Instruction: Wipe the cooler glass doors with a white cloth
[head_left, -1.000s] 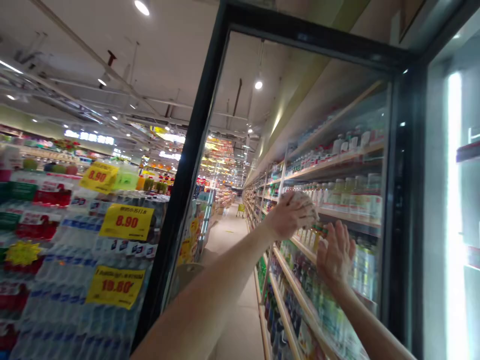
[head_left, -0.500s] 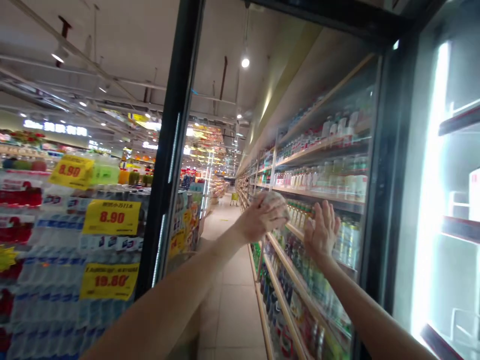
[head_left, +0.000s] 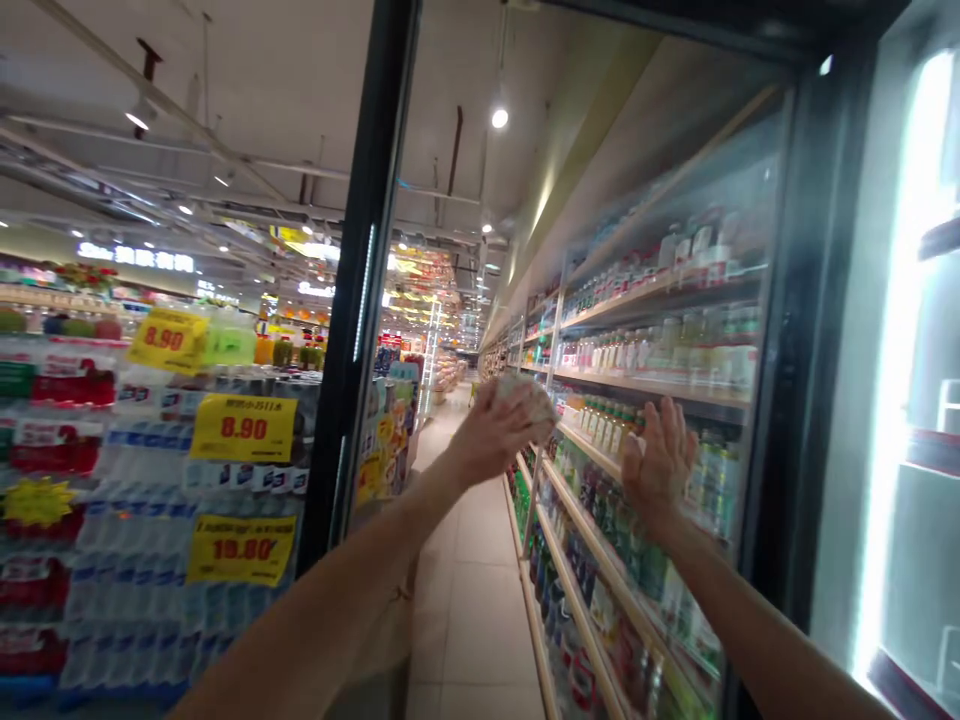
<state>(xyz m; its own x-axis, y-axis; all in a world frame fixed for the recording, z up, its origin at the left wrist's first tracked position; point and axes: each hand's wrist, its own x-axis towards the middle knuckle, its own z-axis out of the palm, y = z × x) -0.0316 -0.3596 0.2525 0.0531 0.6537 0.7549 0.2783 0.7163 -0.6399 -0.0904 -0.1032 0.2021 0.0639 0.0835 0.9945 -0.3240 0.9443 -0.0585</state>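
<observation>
Before me stands a swung-out glass door (head_left: 592,110) with a dark frame (head_left: 369,235). My left hand (head_left: 487,440) has its fingers closed over a crumpled, pale patterned cloth (head_left: 538,408), which appears to lie against the pane. To the right, my right hand (head_left: 660,465) is raised with its fingers stretched out and nothing in it. Its palm faces the glass and seems to rest on it, though the contact itself is hard to make out. Both arms reach forward from the bottom of the view.
Through the pane show shelves of bottles (head_left: 600,350) and a tiled aisle floor (head_left: 472,610). Packs of bottled water (head_left: 124,560) with yellow price signs (head_left: 244,428) are stacked at left. A bright light strip (head_left: 904,360) and cooler interior stand close on the right.
My left hand has moved left across the pane with the cloth. My right hand keeps nearly the same place on the door. The whole scene has shifted slightly right in view.
</observation>
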